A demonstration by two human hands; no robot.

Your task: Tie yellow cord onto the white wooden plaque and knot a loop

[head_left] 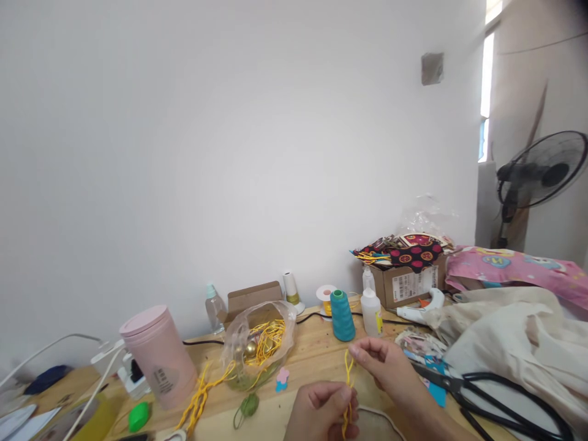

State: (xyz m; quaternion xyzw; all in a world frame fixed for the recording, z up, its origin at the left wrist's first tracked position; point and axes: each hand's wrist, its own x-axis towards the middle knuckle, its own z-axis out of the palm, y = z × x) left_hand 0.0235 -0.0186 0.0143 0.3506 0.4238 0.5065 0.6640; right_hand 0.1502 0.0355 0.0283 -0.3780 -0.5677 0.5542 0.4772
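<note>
A yellow cord (348,367) hangs in a loop between my two hands, low in the view. My right hand (383,367) pinches the top of the loop between thumb and fingertips. Below it, my left hand (321,409) is closed on the same cord, and its lower end runs down out of the picture. The teal thread cone (342,317) stands just behind my hands. A pink and blue flower-shaped piece (282,380) lies to the left of them, near a small green yarn bundle (248,407).
A plastic bag (287,312) holds yellow cords and gold balls. Black-handled scissors (478,392) and pale cloth (496,331) lie right. A pink canister (158,355) stands left. A glue bottle (371,312), a cardboard box (413,283) and a glue gun (422,310) sit farther back.
</note>
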